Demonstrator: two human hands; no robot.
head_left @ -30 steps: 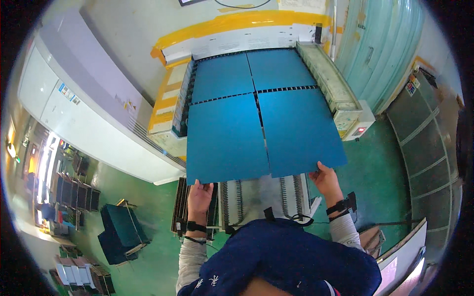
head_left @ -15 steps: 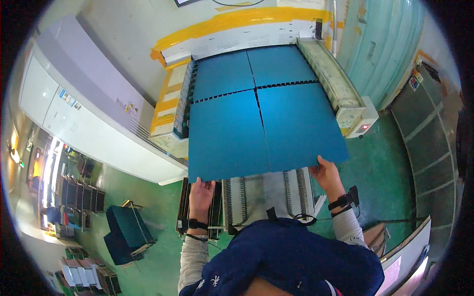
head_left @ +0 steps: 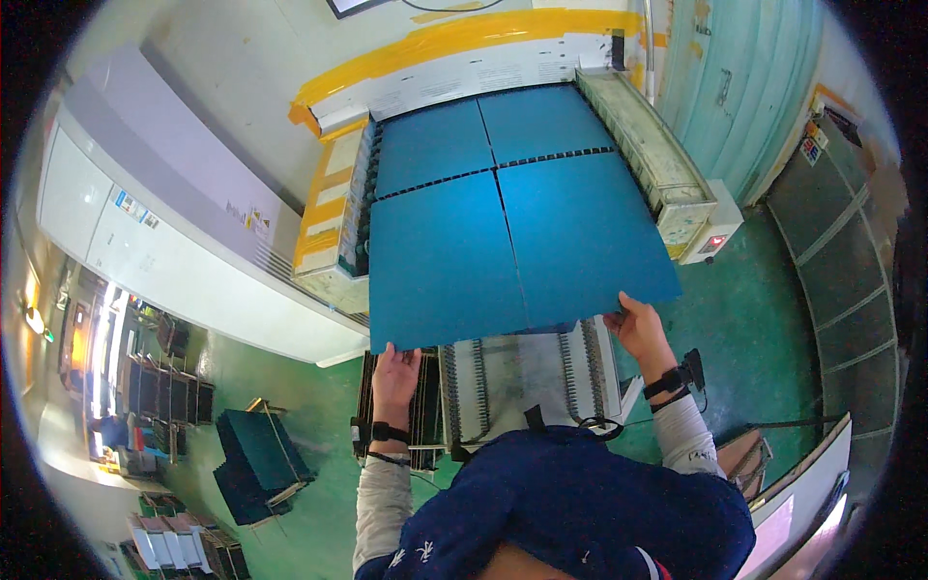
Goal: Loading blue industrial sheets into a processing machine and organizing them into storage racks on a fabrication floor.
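Blue sheets [head_left: 503,203] lie flat on the bed of a cream, yellow-trimmed machine [head_left: 333,217], four panels set edge to edge in two rows, with dark notched seams between them. The nearest pair overhangs the machine's front edge above a grey ribbed feed table [head_left: 517,372]. The machine stands on a green painted floor [head_left: 764,319], where a stack of dark blue sheets [head_left: 256,464] sits at lower left.
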